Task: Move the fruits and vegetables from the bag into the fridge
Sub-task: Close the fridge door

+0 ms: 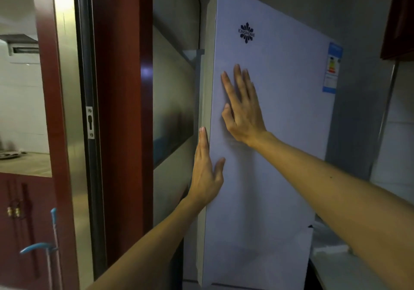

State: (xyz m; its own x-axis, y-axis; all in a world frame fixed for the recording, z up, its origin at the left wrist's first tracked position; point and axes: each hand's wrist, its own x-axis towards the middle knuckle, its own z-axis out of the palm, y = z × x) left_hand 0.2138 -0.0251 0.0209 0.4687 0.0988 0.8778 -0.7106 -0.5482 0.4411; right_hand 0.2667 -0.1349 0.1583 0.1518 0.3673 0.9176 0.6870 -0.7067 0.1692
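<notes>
Both hands are flat and empty. Our right hand (243, 110) presses the Kinghome fridge door (280, 150); our left hand (207, 177) lines its edge (probably for leverage).

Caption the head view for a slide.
Right hand presses flat on the white fridge door; left hand rests along its edge.

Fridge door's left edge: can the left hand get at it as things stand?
Probably yes: the left hand lies along that edge of the fridge door, fingers straight, thumb on the front, nothing between them.
</notes>
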